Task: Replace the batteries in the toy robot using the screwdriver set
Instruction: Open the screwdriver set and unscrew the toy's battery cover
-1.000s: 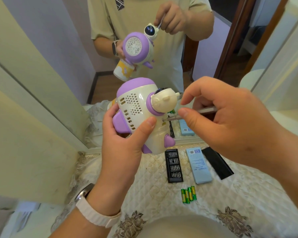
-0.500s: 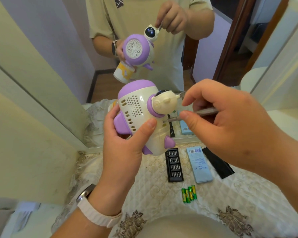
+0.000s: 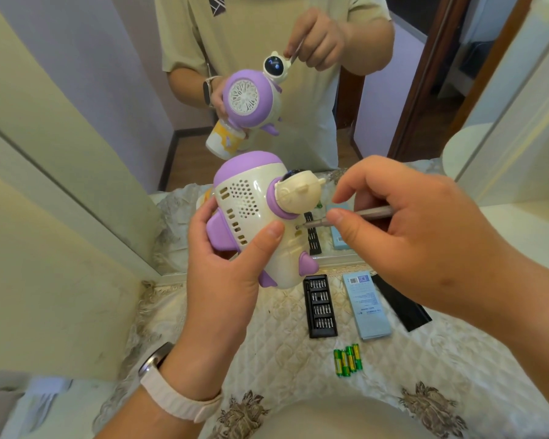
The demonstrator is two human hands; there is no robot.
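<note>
Left hand (image 3: 222,274) gripping toy robot (image 3: 254,213), right hand (image 3: 425,236) pinching screwdriver (image 3: 358,214) — tip at its back

Toy robot (image 3: 251,210) in left hand (image 3: 225,286), screwdriver (image 3: 374,212) (between fingers (image 3: 346,231) of right hand (image 3: 425,239)) at its cream back.

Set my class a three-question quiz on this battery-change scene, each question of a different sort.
1. True or false: the left hand holds the toy robot up off the cloth.
2. The right hand pinches the screwdriver. Its tip meets the toy's: A purple top; B cream body; C purple foot.
3. How many green batteries lie on the cloth?

Key: 1 true; 2 B; 3 four.
</note>
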